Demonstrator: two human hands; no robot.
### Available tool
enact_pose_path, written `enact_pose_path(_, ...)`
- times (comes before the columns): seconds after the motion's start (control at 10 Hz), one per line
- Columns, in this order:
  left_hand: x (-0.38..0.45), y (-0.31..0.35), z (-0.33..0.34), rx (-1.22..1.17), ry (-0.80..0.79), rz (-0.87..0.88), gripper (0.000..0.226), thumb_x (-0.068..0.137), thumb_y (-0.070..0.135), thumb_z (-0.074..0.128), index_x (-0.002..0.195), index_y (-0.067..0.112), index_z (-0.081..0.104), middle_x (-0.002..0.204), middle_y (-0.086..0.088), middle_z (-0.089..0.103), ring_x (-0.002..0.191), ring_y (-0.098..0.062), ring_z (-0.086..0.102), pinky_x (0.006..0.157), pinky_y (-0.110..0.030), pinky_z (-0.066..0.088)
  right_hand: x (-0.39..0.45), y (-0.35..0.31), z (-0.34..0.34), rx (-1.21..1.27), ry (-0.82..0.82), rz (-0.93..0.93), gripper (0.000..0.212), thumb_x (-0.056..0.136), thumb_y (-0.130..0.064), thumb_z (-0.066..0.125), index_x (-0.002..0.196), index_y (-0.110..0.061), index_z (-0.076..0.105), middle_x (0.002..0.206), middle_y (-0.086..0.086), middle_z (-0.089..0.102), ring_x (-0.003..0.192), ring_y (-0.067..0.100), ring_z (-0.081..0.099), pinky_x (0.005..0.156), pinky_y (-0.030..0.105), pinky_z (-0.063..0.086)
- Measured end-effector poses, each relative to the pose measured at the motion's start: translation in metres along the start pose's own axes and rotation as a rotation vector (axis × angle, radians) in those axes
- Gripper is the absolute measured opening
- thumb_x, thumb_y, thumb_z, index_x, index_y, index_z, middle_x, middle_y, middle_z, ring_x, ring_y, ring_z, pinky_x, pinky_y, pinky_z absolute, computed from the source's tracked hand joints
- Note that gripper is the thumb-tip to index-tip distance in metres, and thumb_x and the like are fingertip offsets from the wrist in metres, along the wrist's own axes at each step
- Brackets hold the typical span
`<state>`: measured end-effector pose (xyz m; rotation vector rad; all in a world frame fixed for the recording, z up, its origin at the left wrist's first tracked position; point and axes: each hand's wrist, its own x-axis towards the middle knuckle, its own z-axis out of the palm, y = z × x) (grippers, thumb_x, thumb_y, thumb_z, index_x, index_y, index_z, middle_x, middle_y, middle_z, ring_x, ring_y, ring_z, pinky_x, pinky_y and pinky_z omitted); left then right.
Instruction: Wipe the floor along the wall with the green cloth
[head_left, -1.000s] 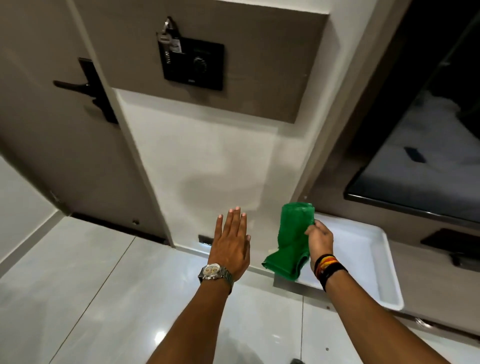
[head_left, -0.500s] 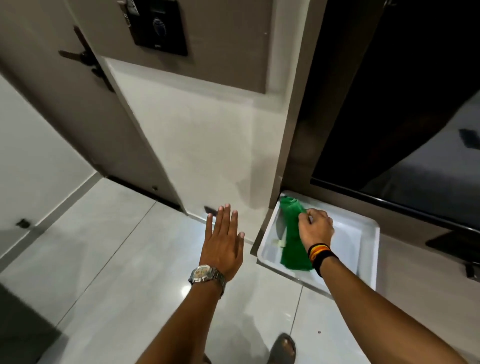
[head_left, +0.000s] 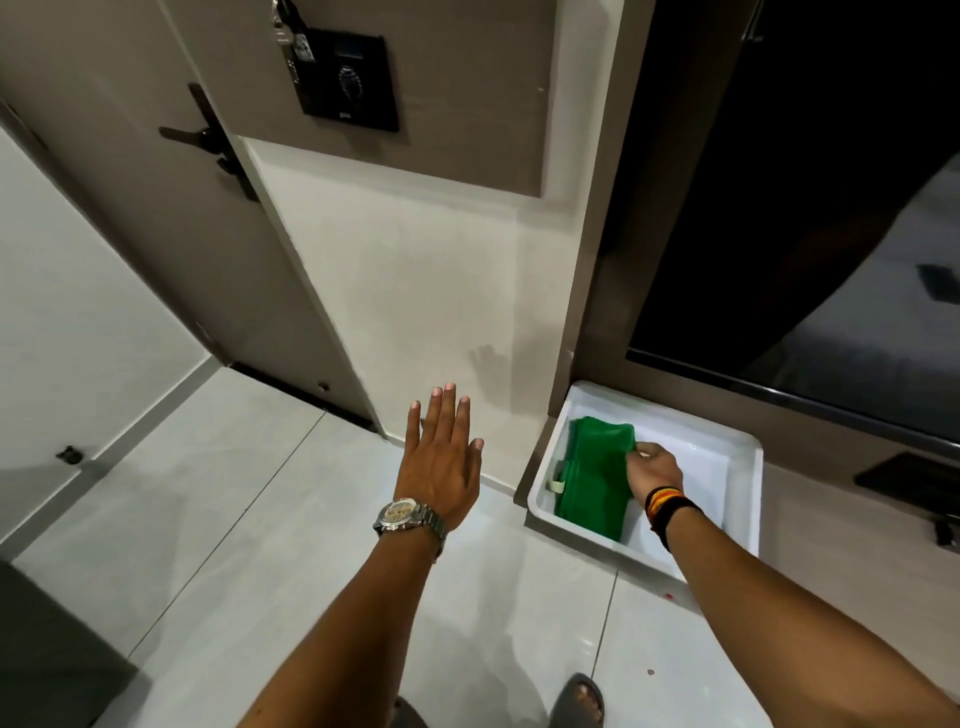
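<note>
The green cloth (head_left: 592, 473) lies folded inside a white plastic tray (head_left: 737, 467) that rests on the floor by the corner of the wall. My right hand (head_left: 653, 467) reaches into the tray and pinches the cloth's upper right edge. My left hand (head_left: 441, 457), with a metal watch on the wrist, hovers flat and open over the floor just left of the tray, fingers spread toward the white wall (head_left: 415, 291). The pale tiled floor (head_left: 218, 519) meets that wall right in front of my left hand.
A brown door (head_left: 130, 182) with a dark handle stands at the left. A black wall panel (head_left: 348, 78) with keys hangs above. A dark glass cabinet front (head_left: 805, 208) fills the right side. My sandalled foot (head_left: 579, 701) shows at the bottom edge.
My right hand has brought the green cloth down from the air into the white tray, where it now lies flat. The view has tilted downward. My left hand stays open over the floor.
</note>
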<state>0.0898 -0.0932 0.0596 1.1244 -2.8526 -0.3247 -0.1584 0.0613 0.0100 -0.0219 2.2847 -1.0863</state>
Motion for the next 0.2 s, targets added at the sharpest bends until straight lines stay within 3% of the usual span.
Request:
enact_pose_path(0.1,0.009,-0.008,-0.009,0.040,0.025,0.012,0.070,0.111,0.044,0.010,0.174,0.014,0.006,0.183,-0.009,-0.006,0.171,-0.027,-0.009,0.134,-0.043,-0.021,-0.019,-0.001,-0.004,-0.137,0.033,-0.159,0.045,0.100,-0.021,0.054,0.144,-0.009,0.051,0.141,0.017,0.059,0.128,0.037,0.056,0.110,0.040,0.043)
enact_pose_path(0.2,0.025,-0.017,-0.029,0.031,0.127,0.033,0.066,0.115,0.038,0.022,0.174,0.011,0.005,0.183,-0.012,-0.005,0.171,-0.030,-0.009,0.136,-0.046,-0.017,-0.062,0.022,-0.004,-0.106,-0.011,-0.323,0.043,0.099,-0.024,0.062,0.141,-0.015,0.055,0.144,0.014,0.057,0.130,0.030,0.056,0.108,0.035,0.045)
